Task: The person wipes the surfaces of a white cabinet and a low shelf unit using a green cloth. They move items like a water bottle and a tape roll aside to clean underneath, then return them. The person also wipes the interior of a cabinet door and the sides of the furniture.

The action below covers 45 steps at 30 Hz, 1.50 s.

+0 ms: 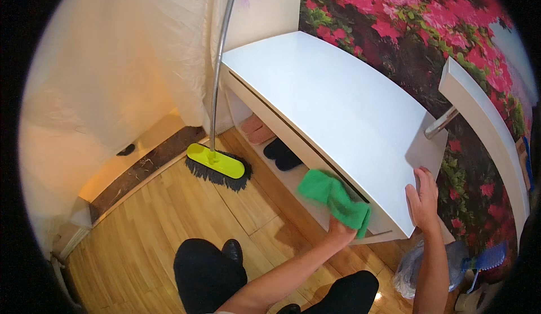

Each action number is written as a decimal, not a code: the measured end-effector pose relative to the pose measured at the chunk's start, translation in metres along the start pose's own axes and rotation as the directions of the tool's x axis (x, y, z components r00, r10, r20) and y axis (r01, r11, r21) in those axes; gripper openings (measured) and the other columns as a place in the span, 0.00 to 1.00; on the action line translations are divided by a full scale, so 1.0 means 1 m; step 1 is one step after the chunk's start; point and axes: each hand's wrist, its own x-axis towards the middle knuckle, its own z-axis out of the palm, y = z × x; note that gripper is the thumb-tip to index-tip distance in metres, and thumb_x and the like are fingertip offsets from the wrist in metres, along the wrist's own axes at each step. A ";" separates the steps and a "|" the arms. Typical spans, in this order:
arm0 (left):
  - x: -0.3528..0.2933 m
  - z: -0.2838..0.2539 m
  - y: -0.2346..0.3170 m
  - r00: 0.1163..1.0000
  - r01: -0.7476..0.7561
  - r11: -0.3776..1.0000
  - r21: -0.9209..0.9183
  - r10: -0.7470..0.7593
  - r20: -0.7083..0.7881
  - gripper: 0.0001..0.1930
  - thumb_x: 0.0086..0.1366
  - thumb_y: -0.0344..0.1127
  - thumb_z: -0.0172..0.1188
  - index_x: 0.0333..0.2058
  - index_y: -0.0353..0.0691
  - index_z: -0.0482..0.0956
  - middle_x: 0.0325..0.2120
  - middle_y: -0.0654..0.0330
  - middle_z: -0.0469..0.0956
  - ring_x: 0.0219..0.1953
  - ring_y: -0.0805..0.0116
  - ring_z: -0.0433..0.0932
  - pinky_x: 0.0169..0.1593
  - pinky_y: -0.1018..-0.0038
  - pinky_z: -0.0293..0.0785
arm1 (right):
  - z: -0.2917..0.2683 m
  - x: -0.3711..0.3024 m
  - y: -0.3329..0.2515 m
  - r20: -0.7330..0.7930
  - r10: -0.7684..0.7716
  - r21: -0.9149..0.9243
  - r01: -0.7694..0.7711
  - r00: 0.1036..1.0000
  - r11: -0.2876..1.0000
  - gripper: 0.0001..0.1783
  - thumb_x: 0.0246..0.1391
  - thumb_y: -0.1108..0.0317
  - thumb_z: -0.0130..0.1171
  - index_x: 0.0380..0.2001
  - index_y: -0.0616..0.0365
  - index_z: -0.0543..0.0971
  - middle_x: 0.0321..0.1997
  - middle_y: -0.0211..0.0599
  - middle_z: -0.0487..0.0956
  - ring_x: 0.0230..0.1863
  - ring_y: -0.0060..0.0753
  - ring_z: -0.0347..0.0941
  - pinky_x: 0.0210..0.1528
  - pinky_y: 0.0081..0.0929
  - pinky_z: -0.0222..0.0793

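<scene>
My left hand (342,231) is closed on a green cloth (332,193), which lies against the front face of a low white cabinet (332,105). The cloth partly covers the fingers. At the cabinet's right end, my right hand (424,197) rests against the edge of the top, its fingers stretched and the thumb apart. Under the cabinet's front, a pair of pink slippers (257,129) and a pair of dark slippers (283,155) lie in the open lower space, left of the cloth.
A broom (216,162) with a yellow-green head and grey handle stands left of the cabinet, beside a pale curtain (163,43). A curved white panel (484,111) on a metal post rises at right. A clear plastic bag (414,272) and a blue plastic item (490,256) lie below it.
</scene>
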 end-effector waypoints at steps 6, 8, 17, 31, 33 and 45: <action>0.098 -0.030 -0.003 0.903 0.037 0.979 -0.202 -0.119 -0.412 0.15 0.79 0.41 0.50 0.48 0.33 0.74 0.46 0.50 0.76 0.51 0.54 0.75 0.58 0.54 0.72 | 0.011 0.002 -0.011 0.032 0.025 0.042 -0.027 0.999 0.999 0.32 0.61 0.61 0.60 0.66 0.61 0.71 0.72 0.55 0.69 0.72 0.61 0.64 0.76 0.51 0.54; 0.134 -0.059 0.020 0.779 0.076 0.947 -0.312 -0.251 -0.575 0.10 0.76 0.35 0.53 0.43 0.32 0.76 0.43 0.51 0.77 0.47 0.54 0.75 0.57 0.56 0.72 | 0.011 0.003 -0.018 0.040 0.039 0.062 -0.041 0.998 0.997 0.32 0.60 0.61 0.60 0.66 0.61 0.71 0.72 0.55 0.69 0.73 0.61 0.63 0.77 0.51 0.53; 0.284 -0.248 -0.001 0.713 0.252 0.726 -0.640 -0.586 -0.384 0.17 0.77 0.39 0.47 0.48 0.32 0.79 0.44 0.54 0.79 0.47 0.59 0.77 0.55 0.58 0.75 | 0.008 0.005 -0.020 0.086 0.109 0.018 -0.111 0.990 0.994 0.36 0.57 0.62 0.59 0.68 0.61 0.69 0.75 0.58 0.65 0.75 0.64 0.59 0.78 0.55 0.49; 0.450 -0.474 -0.058 0.767 0.272 0.791 -0.548 -0.522 -0.373 0.21 0.77 0.46 0.48 0.54 0.36 0.79 0.49 0.56 0.79 0.48 0.60 0.79 0.52 0.61 0.78 | 0.007 0.009 -0.031 0.091 0.136 0.040 -0.140 0.987 0.989 0.35 0.54 0.63 0.58 0.66 0.59 0.69 0.73 0.55 0.65 0.74 0.60 0.59 0.78 0.51 0.47; 0.431 -0.428 -0.060 0.767 0.241 0.761 -0.602 -0.530 -0.363 0.18 0.77 0.49 0.50 0.50 0.42 0.79 0.44 0.58 0.79 0.44 0.62 0.79 0.46 0.58 0.79 | -0.002 0.010 -0.031 0.092 0.143 0.003 -0.144 0.985 0.990 0.35 0.54 0.60 0.60 0.65 0.60 0.70 0.72 0.57 0.67 0.73 0.62 0.60 0.77 0.53 0.50; 0.083 -0.093 0.076 0.989 0.136 0.969 -0.206 -0.143 -0.022 0.07 0.70 0.30 0.62 0.44 0.36 0.81 0.44 0.49 0.81 0.49 0.50 0.79 0.55 0.54 0.75 | -0.007 0.034 -0.070 0.226 -0.117 -0.095 0.141 0.967 0.985 0.34 0.65 0.62 0.60 0.70 0.66 0.67 0.76 0.60 0.63 0.74 0.67 0.61 0.76 0.59 0.54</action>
